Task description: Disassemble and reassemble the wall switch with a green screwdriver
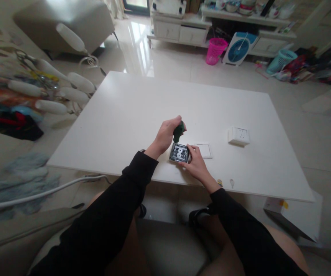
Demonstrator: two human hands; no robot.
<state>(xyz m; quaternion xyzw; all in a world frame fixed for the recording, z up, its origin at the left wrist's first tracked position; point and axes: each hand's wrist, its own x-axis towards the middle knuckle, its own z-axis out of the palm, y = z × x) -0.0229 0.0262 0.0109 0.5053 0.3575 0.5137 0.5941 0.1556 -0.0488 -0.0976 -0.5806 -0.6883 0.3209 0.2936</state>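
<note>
My left hand (167,136) is closed around the dark green handle of what looks like a screwdriver (178,132). The tool points down at the upper left edge of a black-and-grey wall socket module (179,152); whether its tip touches a screw is too small to tell. With fingers and thumb on its right side, my right hand (195,163) grips the module low over the table. Just beyond that hand lies a flat white square cover plate (204,150), partly behind my fingers.
Farther right on the white table (142,99) sits a white socket on a box (239,135). Near the front edge lie a small yellow item (219,183) and a small clear piece (232,183). A white lamp-like fixture (70,37) borders the table's left side.
</note>
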